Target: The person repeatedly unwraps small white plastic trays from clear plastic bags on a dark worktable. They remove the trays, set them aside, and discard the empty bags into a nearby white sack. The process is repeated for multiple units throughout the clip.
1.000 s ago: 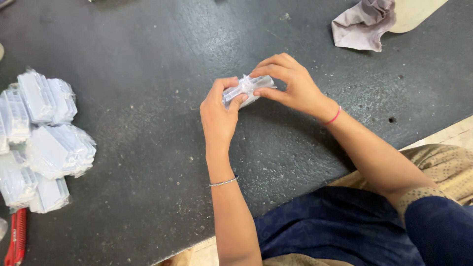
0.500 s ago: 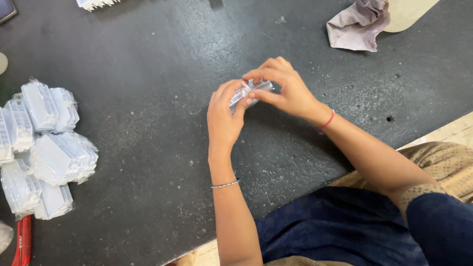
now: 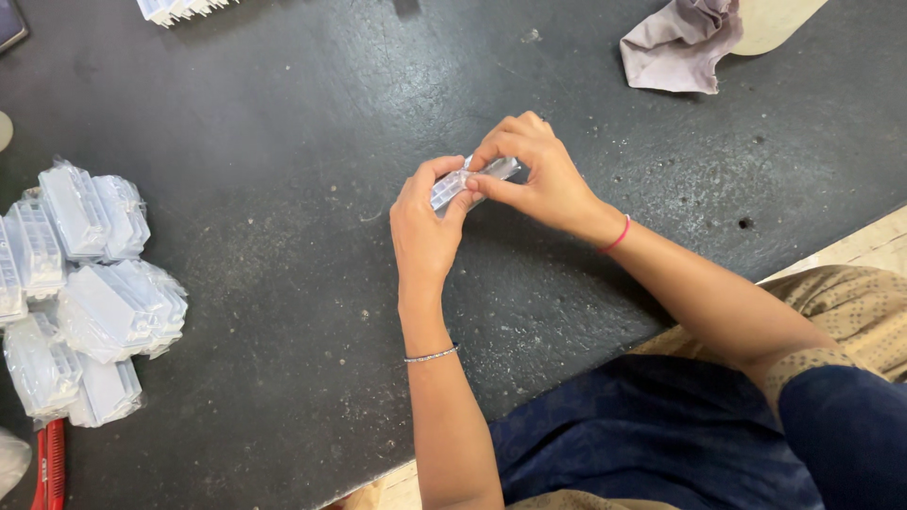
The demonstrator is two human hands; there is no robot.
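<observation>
A small white ribbed plastic part in a clear plastic wrapper (image 3: pixel 465 181) is held just above the middle of the dark grey, speckled worktop (image 3: pixel 283 123). It is gripped between both hands. The left hand (image 3: pixel 425 231) closes on its near end with thumb and fingers curled round it, apparently to steady it. The right hand (image 3: pixel 534 179) pinches the far end from one o'clock, fingertips bent down onto the wrapper, as if the film were being worked.

At nine o'clock a heap of similar wrapped white plastic parts (image 3: pixel 85 283) is laid together at the worktop's edge, kept well apart from the hands. A red-handled tool (image 3: pixel 49 463) is seen at seven o'clock, a crumpled pale lilac cloth (image 3: pixel 675 47) at one o'clock. More white parts (image 3: pixel 179 9) are cut off at eleven o'clock. Nothing else of the room is shown.
</observation>
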